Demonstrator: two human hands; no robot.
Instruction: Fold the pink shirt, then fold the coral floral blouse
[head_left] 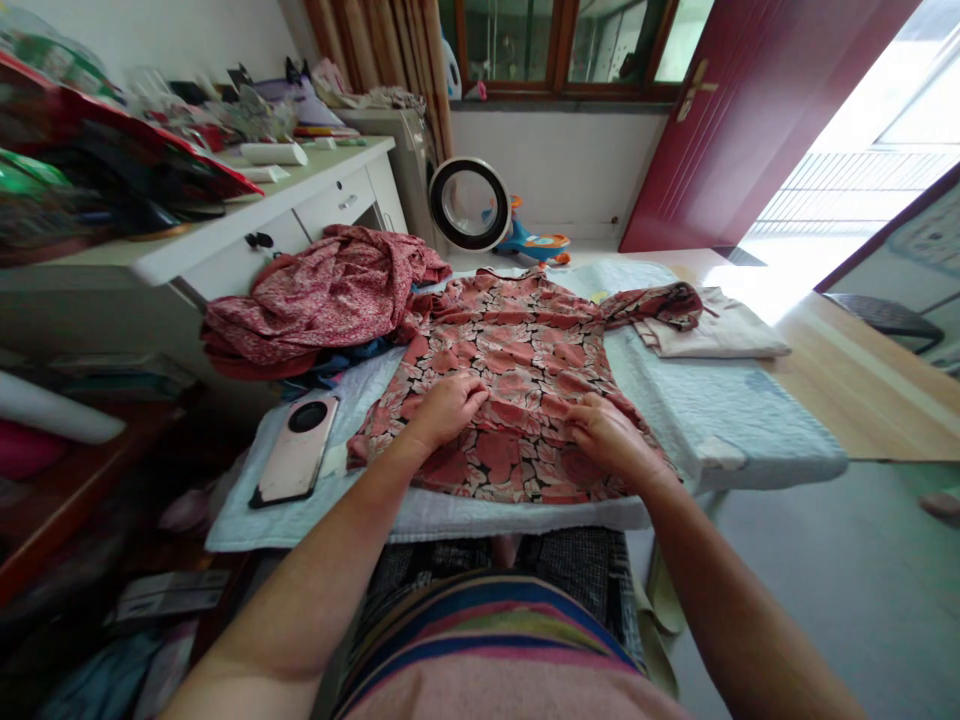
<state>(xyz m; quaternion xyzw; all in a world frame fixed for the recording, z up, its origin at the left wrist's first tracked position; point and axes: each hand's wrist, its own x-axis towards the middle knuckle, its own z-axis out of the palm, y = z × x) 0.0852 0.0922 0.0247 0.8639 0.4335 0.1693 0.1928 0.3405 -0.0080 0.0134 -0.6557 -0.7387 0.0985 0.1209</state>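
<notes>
A red floral shirt with black and cream patches lies spread on a pale blue cloth over a table. Its collar points away from me and one sleeve stretches to the right. My left hand is closed, pinching the shirt's fabric left of the middle. On the right side, my right hand also has its fingers closed on the fabric. Low wrinkles run across the shirt between both hands.
Left of the shirt is a heap of red patterned cloth, with a phone in front of it. A folded cream garment lies at right. Beyond are a white desk, an open washer door and a red door.
</notes>
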